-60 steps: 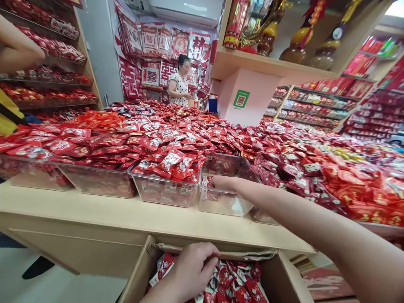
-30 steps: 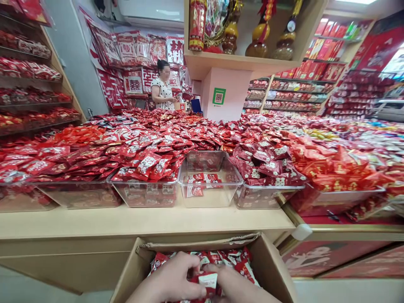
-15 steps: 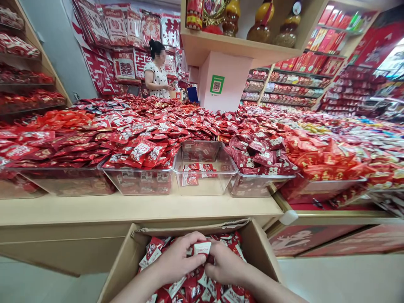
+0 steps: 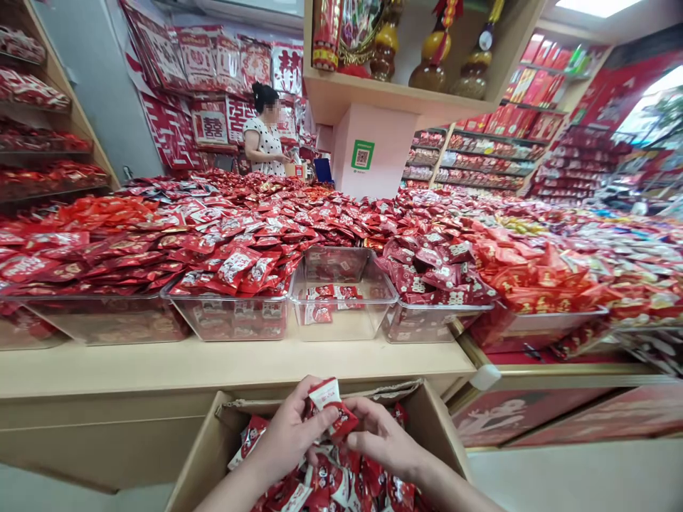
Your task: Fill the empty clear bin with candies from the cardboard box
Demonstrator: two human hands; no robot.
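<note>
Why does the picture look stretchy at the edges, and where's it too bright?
Head view: the left rack leans, probably wide-lens distortion; head view: the ceiling light and the opening at far right glow white; head view: the packet in the left hand looks fairly sharp.

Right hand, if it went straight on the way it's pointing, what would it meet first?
Probably the red-and-white packet held in the left hand; whether the right hand is touching its edge is hard to tell.
</note>
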